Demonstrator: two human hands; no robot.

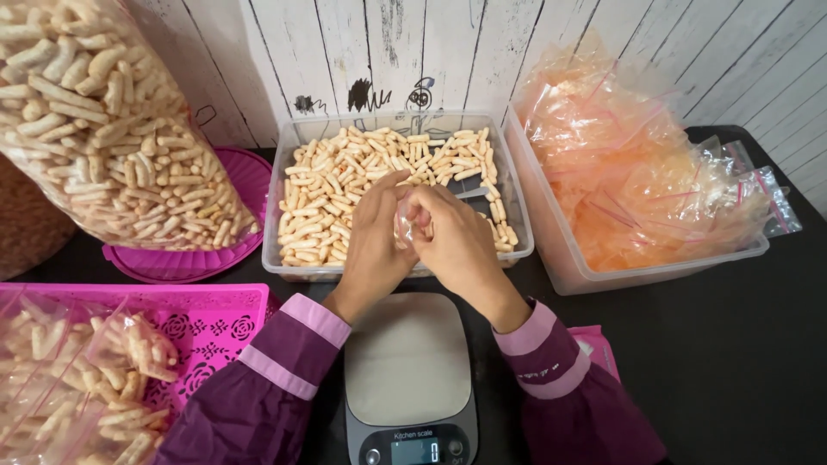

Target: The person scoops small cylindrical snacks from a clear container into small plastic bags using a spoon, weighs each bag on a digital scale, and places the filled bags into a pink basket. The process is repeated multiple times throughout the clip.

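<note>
My left hand (372, 241) and my right hand (455, 241) meet above the front rim of a clear plastic tub (284, 258). Between their fingertips they pinch a small clear plastic bag (403, 226). The tub holds many short tan snack sticks (345, 185). Both arms wear purple sleeves with pink cuffs. Directly below the hands sits a grey kitchen scale (409, 362) with a bare weighing plate and a lit display at its front.
A big clear bag of snack sticks (103, 120) stands on a pink lid at the upper left. A pink basket (215, 323) at the lower left holds filled small bags. A clear tub of empty zip bags (637, 172) sits on the right of the black table (732, 344).
</note>
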